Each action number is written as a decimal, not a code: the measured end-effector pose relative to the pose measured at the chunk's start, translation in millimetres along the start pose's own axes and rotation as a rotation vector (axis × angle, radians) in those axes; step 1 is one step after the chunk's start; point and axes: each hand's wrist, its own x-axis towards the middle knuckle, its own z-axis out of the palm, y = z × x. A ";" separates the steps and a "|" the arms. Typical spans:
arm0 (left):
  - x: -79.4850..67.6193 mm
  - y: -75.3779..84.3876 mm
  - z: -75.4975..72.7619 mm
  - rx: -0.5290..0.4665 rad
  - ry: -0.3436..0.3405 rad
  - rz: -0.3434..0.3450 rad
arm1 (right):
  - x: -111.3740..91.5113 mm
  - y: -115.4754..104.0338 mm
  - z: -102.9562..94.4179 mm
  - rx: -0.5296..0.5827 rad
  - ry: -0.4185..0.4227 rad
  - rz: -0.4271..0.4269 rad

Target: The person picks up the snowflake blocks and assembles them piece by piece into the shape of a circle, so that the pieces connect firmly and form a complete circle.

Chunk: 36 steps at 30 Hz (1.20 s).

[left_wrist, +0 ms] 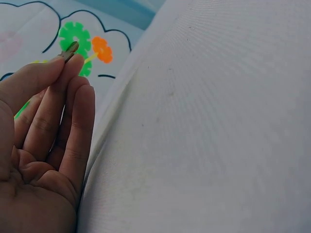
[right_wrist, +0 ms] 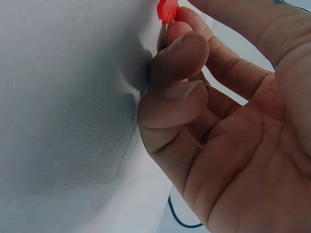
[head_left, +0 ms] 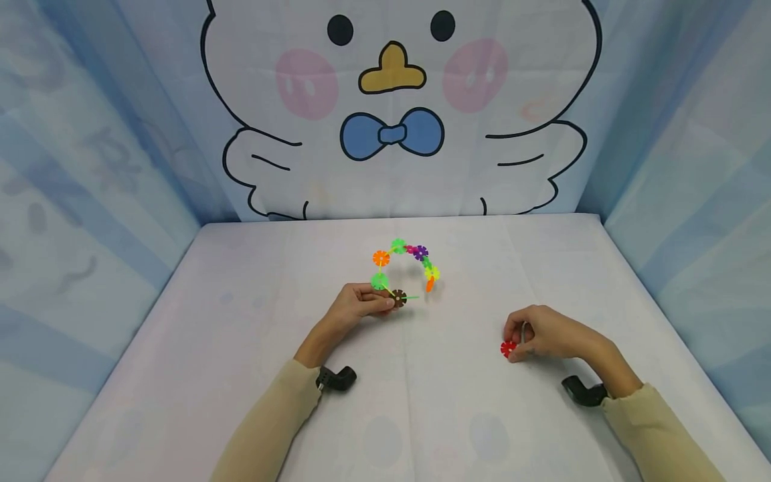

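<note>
My left hand pinches a brown notched plastic disc between thumb and fingertips. It belongs to a curved chain of interlocking snowflake discs: green, orange, pink, purple, yellow and other colours arc away beyond the hand. A thin green disc, seen edge-on, sticks out to the right of the brown one. In the left wrist view, green discs show past the fingertips. Further right, my right hand holds a single red snowflake disc by thumb and fingers, low over the table. The right wrist view catches only part of it.
A white cloth covers the table. Behind its far edge hangs a curtain with a cartoon figure, and blue patterned curtains close off both sides. A black wrist device is strapped to each wrist.
</note>
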 end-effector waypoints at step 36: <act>-2.2 -0.1 -1.9 -0.009 -0.022 0.020 | 46.0 -30.2 7.1 0.423 0.194 0.019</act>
